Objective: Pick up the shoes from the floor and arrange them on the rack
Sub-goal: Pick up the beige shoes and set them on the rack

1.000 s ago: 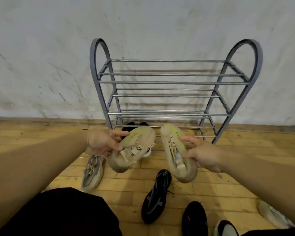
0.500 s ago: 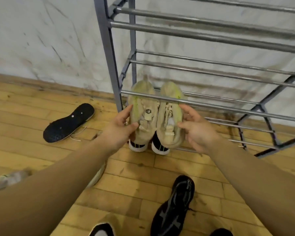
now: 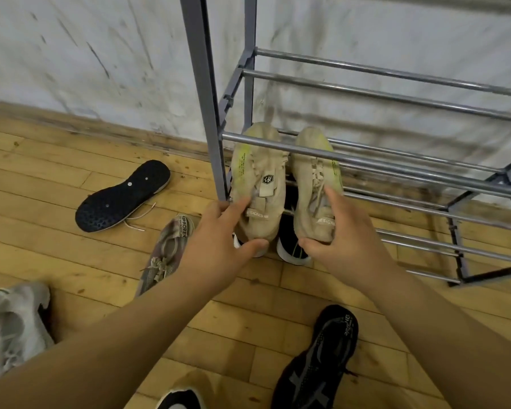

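Observation:
Two beige sneakers with yellow-green stripes lie side by side on a lower shelf of the grey metal rack (image 3: 210, 93), toes pointing to the wall. My left hand (image 3: 219, 243) grips the heel of the left beige sneaker (image 3: 260, 184), thumb under it. My right hand (image 3: 340, 237) grips the heel of the right beige sneaker (image 3: 316, 178). A pair of black shoes with white soles (image 3: 289, 246) sits on the shelf beneath, mostly hidden.
On the wooden floor lie an upturned black shoe (image 3: 121, 196) at the left, a grey-brown sneaker (image 3: 165, 249) near my left wrist, a light grey sneaker (image 3: 12, 323) at the far left, and black sneakers (image 3: 316, 358) close to me. A scuffed white wall stands behind.
I have leaned in closer to the rack. Both hands have pushed the beige sneakers from the air in front of the rack onto its lower shelf, toes under the bar.

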`<state>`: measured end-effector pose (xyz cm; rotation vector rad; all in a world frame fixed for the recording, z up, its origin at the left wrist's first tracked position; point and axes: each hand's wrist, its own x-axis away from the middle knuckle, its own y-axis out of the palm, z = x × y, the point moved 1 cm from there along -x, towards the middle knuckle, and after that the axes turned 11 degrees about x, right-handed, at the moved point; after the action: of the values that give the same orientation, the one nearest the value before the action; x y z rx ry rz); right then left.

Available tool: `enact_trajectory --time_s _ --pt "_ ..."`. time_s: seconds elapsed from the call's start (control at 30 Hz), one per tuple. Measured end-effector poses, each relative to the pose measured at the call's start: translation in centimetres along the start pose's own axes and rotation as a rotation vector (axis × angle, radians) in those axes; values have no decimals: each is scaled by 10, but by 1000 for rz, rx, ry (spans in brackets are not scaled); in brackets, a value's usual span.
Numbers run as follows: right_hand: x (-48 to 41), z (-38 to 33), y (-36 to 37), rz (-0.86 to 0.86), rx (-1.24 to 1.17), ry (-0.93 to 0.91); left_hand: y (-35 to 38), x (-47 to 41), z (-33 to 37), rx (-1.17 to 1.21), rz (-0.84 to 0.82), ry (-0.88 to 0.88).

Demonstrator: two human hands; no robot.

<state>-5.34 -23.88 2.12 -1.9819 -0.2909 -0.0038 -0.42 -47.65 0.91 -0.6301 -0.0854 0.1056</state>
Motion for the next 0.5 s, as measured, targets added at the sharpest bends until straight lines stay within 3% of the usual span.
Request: enact_trajectory --time_s 0.37,0.5 --pt "-3 -18 22 244 -77 -31 8 -16 2 13 130 86" --pt "-13 -25 26 224 -83 9 11 -26 7 9 187 70"
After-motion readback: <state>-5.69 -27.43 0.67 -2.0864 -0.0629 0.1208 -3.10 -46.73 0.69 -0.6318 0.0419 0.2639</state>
